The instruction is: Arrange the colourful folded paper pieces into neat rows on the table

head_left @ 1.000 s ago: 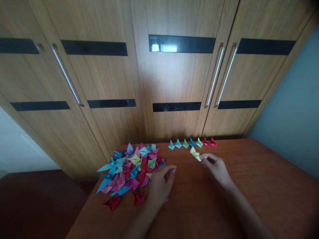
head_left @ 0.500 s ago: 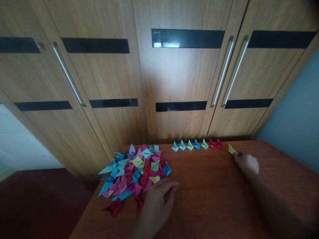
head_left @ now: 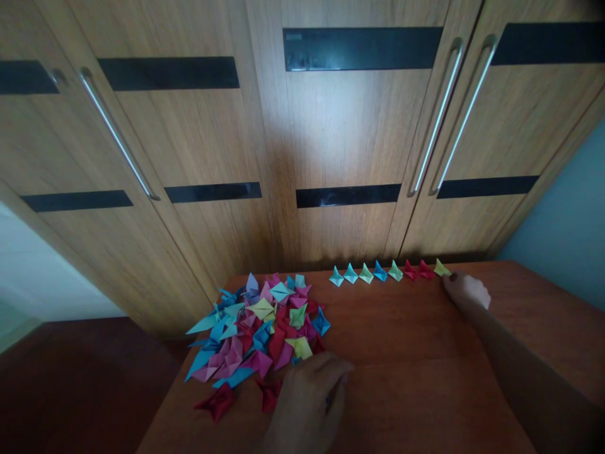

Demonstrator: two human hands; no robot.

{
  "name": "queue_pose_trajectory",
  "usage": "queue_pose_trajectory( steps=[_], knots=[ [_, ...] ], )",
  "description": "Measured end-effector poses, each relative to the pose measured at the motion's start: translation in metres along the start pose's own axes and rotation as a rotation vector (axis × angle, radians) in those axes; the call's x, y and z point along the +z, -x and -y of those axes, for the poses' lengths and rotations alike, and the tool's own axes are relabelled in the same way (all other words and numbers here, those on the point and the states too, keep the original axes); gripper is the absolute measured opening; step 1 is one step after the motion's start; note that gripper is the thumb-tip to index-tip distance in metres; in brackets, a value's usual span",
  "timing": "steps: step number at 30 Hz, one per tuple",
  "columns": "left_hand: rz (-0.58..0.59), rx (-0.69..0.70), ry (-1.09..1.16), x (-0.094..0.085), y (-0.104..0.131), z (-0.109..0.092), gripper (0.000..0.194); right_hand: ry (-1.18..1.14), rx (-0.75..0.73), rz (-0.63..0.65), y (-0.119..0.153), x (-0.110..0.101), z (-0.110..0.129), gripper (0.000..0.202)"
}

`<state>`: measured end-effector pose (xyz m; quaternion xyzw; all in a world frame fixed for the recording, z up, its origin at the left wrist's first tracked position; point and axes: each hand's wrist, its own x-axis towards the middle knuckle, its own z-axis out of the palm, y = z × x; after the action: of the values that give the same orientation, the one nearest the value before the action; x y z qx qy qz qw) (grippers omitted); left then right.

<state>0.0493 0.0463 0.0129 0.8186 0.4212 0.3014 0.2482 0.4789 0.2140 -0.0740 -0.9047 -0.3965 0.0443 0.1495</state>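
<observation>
Right hand holding creased, pointed yellow paper; wood-grained tabletop

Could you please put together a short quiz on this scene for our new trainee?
1. Which hand is at the yellow paper piece at the far right end of the row?
2. True or false: the pile of folded papers lies to the left of the row.
3. How many red pieces stand in the row?
A) one
B) two
C) five

Key:
1. The right hand.
2. True.
3. B.
</observation>
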Motion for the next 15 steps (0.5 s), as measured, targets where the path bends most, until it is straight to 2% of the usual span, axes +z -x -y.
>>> queue_pose_trajectory(
  steps=[10,15],
  knots=[
    [-0.002,-0.003,-0.054,0.000,0.000,0.001,0.031,-0.044,-0.031,-0.063,0.000,0.006,-0.007,0.045],
    [-0.020,-0.005,-0.106,-0.003,-0.001,0.007,0.029,-0.087,-0.045,-0.110,0.011,0.005,-0.007,0.042]
  ],
)
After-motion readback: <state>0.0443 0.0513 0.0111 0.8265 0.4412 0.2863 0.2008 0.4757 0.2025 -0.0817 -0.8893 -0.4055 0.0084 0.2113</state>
